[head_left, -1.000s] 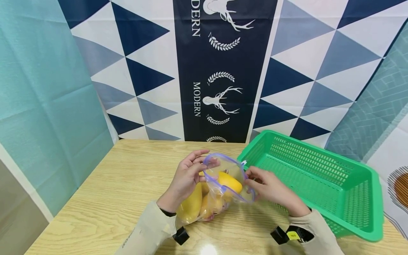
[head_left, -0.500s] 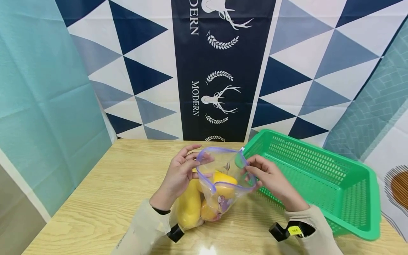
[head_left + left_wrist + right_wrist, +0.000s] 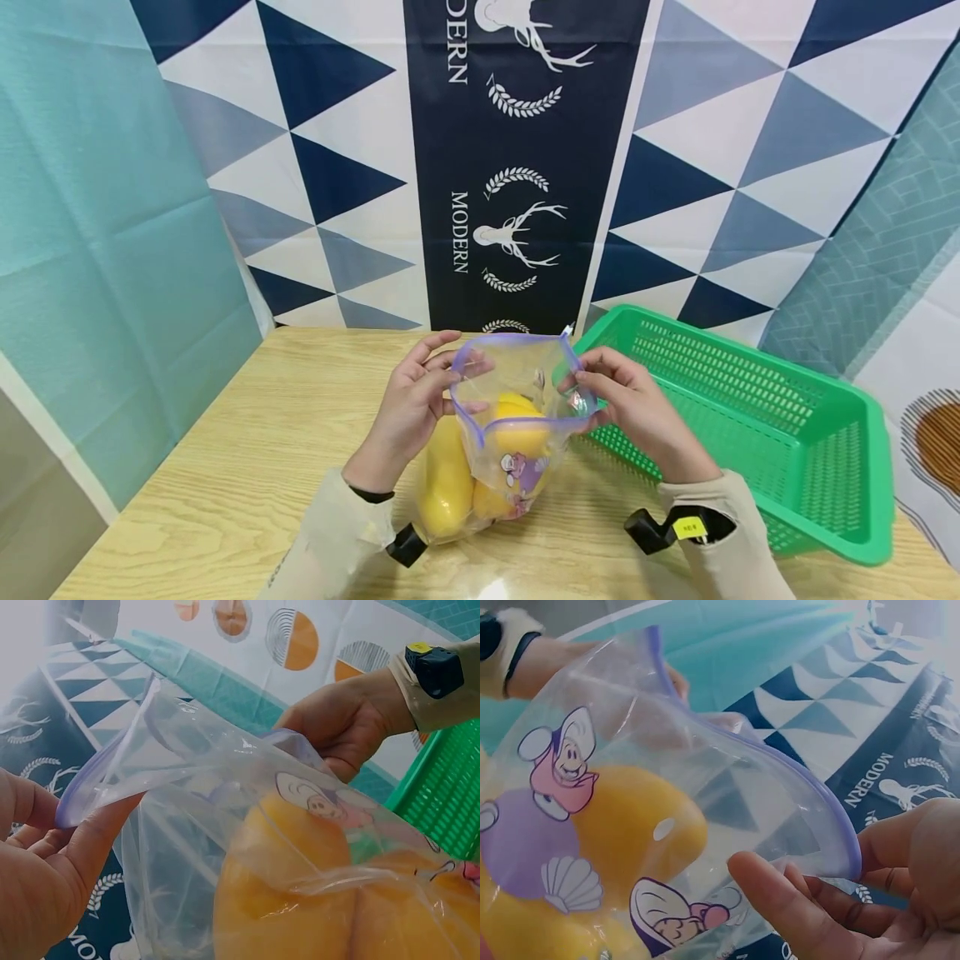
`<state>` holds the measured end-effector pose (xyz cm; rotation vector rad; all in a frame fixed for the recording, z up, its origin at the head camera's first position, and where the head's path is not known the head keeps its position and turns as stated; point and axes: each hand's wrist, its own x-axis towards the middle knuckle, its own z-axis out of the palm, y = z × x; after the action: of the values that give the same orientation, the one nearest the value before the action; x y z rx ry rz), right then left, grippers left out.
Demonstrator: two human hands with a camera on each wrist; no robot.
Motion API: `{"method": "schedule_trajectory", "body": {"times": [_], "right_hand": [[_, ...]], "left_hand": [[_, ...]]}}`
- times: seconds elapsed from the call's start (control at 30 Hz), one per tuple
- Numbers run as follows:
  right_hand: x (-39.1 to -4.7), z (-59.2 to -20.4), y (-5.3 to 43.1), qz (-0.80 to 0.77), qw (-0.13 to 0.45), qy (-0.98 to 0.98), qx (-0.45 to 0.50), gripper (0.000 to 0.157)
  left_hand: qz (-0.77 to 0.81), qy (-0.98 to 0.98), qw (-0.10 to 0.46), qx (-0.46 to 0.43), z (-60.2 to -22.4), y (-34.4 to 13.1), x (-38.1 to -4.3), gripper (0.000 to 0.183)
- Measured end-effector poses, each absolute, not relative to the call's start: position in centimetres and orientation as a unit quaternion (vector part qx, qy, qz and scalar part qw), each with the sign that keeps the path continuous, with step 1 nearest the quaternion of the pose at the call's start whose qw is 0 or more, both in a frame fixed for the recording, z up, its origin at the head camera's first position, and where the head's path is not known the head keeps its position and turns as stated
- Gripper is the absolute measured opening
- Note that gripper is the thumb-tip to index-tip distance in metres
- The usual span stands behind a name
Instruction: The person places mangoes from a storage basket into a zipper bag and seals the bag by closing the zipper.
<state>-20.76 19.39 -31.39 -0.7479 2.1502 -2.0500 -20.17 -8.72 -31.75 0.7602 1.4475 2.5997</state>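
Note:
A clear zip bag (image 3: 517, 471) with a purple zip rim and cartoon prints stands on the table, its mouth spread wide. Several yellow, mango-like fruits (image 3: 446, 492) show through the plastic, one of them just below the mouth. My left hand (image 3: 405, 408) pinches the left side of the rim between thumb and fingers, as the left wrist view confirms. On the opposite side, my right hand (image 3: 637, 408) holds the rim near the white slider (image 3: 567, 331). In the right wrist view, shell and character prints (image 3: 571, 883) cover part of the fruit.
A green perforated basket (image 3: 832, 479) stands right of the bag, close behind my right hand. The wooden table (image 3: 300, 417) extends to the left. Patterned cloth (image 3: 360, 183) hangs behind the table, with a teal cloth (image 3: 112, 250) on the left side.
Both hands have shifted up and slightly left with the rim. The bag's mouth stands higher and more upright, and its front print shows more fully. The basket stays in place.

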Motion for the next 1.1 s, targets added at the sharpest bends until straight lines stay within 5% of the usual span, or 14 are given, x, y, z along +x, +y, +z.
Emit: {"method": "schedule_trajectory", "body": {"times": [0.47,1.1], "right_hand": [[-21.2,-30.5,19.2,-0.754,0.086,0.578,-0.301,0.026],[-21.7,-29.6,17.6,-0.820,0.098,0.502,-0.257,0.029]], "left_hand": [[0.863,0.441,0.033,0.245,-31.4,-9.4,-20.2,0.040],[0.881,0.423,0.004,0.213,-31.3,-9.7,-20.5,0.041]]}}
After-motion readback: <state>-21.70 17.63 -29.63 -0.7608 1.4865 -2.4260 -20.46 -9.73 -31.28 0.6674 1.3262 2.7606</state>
